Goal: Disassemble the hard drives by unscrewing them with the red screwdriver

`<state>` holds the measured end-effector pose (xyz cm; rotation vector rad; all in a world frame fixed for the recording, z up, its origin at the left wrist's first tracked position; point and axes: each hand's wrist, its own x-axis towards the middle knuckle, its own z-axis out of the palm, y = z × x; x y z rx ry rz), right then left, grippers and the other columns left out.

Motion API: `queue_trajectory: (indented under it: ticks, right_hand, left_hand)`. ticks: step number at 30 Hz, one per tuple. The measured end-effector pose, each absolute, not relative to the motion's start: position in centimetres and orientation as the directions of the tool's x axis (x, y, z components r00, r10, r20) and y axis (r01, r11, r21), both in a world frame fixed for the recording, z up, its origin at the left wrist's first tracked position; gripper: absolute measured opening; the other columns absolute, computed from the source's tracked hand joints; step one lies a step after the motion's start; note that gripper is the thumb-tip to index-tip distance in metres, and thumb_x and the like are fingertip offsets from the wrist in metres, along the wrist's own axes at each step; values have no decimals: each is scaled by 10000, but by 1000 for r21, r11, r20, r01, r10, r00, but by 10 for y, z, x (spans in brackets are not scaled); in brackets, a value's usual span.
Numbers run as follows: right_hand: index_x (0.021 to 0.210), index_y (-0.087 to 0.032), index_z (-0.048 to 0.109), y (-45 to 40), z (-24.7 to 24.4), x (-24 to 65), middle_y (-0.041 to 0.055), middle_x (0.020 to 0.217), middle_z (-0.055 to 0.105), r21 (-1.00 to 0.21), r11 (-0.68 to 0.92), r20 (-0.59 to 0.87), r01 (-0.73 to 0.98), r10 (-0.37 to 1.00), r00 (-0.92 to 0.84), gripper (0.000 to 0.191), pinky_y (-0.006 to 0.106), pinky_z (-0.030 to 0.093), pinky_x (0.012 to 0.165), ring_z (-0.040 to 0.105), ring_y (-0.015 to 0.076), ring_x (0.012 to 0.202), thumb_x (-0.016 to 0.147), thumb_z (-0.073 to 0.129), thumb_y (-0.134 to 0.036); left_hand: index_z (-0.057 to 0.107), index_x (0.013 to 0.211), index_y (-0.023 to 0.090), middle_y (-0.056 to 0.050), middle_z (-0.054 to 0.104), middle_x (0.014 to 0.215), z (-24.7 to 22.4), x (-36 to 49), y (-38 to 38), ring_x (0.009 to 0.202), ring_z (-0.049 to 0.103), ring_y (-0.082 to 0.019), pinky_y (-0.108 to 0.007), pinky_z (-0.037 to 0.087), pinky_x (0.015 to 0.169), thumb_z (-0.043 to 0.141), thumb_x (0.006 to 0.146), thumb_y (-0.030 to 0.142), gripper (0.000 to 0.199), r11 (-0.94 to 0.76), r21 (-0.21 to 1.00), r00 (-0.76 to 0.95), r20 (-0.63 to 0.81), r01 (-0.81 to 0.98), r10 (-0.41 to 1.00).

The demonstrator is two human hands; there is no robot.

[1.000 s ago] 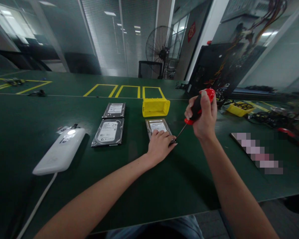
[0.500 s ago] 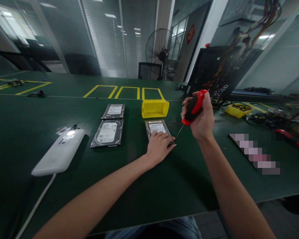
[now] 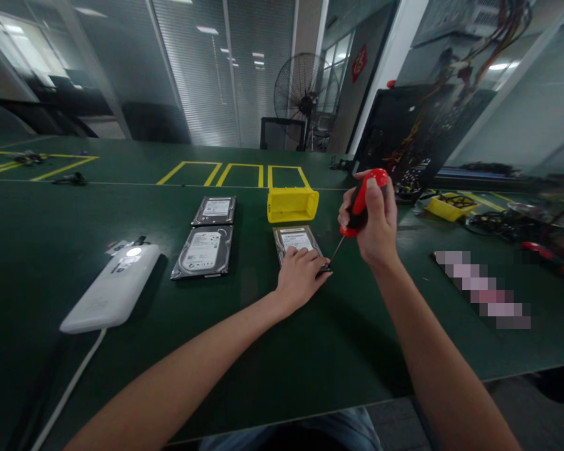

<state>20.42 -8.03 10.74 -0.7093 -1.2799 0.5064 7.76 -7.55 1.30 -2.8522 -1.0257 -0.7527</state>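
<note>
On the green counter (image 3: 244, 376), the left hand (image 3: 298, 279) lies over the near end of a silver rectangular hard drive with a white label (image 3: 295, 238), just in front of an open yellow plastic bin (image 3: 292, 207). Its fingers are close together, pressing down; loose pressure could let the drive twist. Fingertips so near the shaft could be jabbed if the tip slipped. The red-and-black-handled screwdriver (image 3: 358, 203) slants down to the drive's near right corner; that lean could make it skid or chew a screw head. The right hand (image 3: 378, 235) has its fingers wrapped around the handle, and uneven force there could drag the tip sideways.

The left hand covers much of the drive's near end. At the corner, the tip's exact contact and any screw are too small to tell. Farther right, pixelation masks a flat object (image 3: 482, 291).
</note>
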Motion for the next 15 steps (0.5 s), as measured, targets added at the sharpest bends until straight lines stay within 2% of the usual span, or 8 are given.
queue_trajectory:
  ticks: [5,10,12,15]
  right_hand:
    - [861,-270,456,-82,110,207,-33,770,578,-705,709,684,3,679,266,251,218,394,399,520,80,493,790,610,-454]
    - [894,-279,464,-81,109,209,-69,638,473,-723,690,660,-26,701,271,267,207,329,367,400,58,406,773,633,-447]
    - [928,-287,499,-81,110,208,-64,625,446,-718,695,659,-49,700,276,260,215,313,366,385,62,401,793,589,-490]
    - [970,-283,567,-82,112,207,-31,628,452,-723,680,639,-121,725,257,362,234,312,369,397,79,414,846,417,-589]
  left_hand:
    - [646,1073,232,-21,670,970,13,77,-75,928,572,-211,-374,317,810,558,884,363,246,-788,145,666,457,598,590]
    - [644,1074,228,-23,673,981,13,77,-75,930,573,-213,-376,317,813,561,882,360,247,-788,149,664,459,598,591]
    - [642,1078,224,-22,674,978,13,77,-75,928,573,-214,-376,319,809,564,881,358,251,-789,148,664,461,596,588]
    - [641,1079,223,-20,673,973,14,77,-75,929,574,-213,-376,320,806,562,882,363,255,-788,145,667,455,599,590]
